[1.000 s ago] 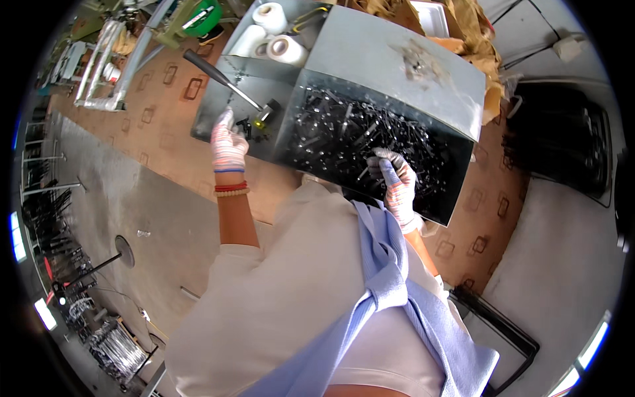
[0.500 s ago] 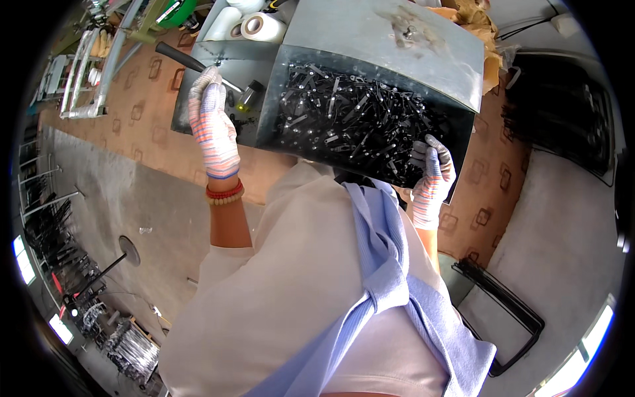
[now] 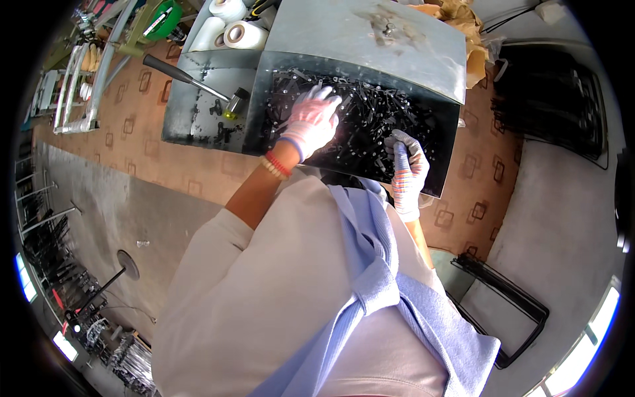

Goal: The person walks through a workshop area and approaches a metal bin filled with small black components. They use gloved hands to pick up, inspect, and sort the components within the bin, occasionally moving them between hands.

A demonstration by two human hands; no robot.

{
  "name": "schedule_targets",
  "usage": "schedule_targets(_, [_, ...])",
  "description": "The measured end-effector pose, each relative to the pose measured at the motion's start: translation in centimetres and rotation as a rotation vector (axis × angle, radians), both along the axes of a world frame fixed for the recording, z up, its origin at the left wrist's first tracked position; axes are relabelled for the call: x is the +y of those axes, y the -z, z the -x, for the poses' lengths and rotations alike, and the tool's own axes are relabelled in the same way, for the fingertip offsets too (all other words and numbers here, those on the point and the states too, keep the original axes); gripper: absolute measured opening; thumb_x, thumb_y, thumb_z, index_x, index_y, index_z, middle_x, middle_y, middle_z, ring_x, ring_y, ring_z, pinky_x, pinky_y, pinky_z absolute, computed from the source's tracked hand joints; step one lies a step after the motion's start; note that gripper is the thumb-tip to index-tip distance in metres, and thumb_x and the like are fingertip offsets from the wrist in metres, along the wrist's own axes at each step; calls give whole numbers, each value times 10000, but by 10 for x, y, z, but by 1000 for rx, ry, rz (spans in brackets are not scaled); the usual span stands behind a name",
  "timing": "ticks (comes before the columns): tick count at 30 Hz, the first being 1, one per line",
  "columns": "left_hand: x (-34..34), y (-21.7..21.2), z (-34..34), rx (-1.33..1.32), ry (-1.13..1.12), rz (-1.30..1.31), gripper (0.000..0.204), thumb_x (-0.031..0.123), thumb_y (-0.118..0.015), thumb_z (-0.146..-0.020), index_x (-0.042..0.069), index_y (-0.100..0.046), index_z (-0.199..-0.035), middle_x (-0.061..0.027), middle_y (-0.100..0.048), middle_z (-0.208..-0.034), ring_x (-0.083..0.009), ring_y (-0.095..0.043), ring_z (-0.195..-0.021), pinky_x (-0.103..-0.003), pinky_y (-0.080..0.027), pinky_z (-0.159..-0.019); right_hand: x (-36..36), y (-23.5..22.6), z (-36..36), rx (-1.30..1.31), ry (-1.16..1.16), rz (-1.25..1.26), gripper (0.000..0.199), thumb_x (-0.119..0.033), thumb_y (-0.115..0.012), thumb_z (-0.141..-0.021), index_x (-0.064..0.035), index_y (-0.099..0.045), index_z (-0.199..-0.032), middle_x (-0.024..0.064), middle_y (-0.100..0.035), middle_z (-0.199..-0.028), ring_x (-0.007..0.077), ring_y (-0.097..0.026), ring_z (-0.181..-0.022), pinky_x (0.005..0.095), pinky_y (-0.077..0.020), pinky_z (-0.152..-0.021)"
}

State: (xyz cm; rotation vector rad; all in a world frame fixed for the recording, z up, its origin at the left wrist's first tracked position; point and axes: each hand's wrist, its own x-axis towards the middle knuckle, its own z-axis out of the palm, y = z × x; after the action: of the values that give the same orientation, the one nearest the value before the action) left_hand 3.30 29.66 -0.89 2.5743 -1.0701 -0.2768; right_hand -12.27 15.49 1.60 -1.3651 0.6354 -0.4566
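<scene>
Swung from hammer (image 3: 196,83) to black parts (image 3: 370,119), left hand (image 3: 313,119) splays (right hand (image 3: 408,164) curled, contents unclear); tangled ends could snag gloves (image 3: 405,188).

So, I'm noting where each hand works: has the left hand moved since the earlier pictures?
Yes. Judged against the metal bin, the left hand has moved right, from near the hammer to over the black parts.

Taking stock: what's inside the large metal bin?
A heap of small dark parts. The left hand and right hand cover some; whatever lies beneath is hidden.
</scene>
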Motion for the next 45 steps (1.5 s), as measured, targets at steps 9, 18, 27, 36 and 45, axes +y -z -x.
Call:
schedule_targets(9, [-36, 12, -22, -221, -15, -216, 405, 296, -619, -688, 172, -590, -1072, -156, -440, -1260, -334, -358, -1208, -462, -246, -1023, 0, 4, 0, -1, -23, 23, 198, -20, -495, -882, -2, -593, -1053, 66, -635, -872, 84, -561, -771, 206, -449, -748])
schedule_targets(18, [-50, 3, -23, 5, -130, -133, 352, 421, -672, -694, 162, -637, -930, -127, -536, -1078, -291, -440, -1091, -432, -231, -1009, 1, 10, 2, 47, -89, 189, 214, 17, -490, -880, 6, -585, -1071, 47, -623, -901, 72, -546, -823, 198, -430, -777])
schedule_targets(27, [-58, 10, -20, 54, -198, -264, 435, 566, -602, -703, 183, -690, -888, -136, -516, -1162, -318, -394, -1178, -450, -120, -1072, 2, 5, 1, 34, -82, 186, 203, -32, -519, -851, 3, -606, -1031, 61, -637, -831, 76, -531, -698, 209, -441, -664])
schedule_targets(36, [-58, 19, -26, 103, -216, -181, 364, 505, -607, -719, 197, -692, -893, -94, -539, -1085, -305, -426, -1099, -469, -171, -1020, 0, 5, 4, 56, -112, 60, 204, 6, -481, -888, 6, -580, -1067, 48, -614, -906, 78, -544, -834, 200, -424, -797])
schedule_targets(45, [-3, -45, -6, 1425, 22, 828, 345, 118, -492, -900, 7, -483, -1226, -27, -577, -1099, -102, -524, -988, -240, -410, -871, -2, 7, 5, 26, -143, 59, 206, 0, -469, -894, 14, -574, -1070, 52, -612, -919, 81, -545, -849, 206, -430, -798])
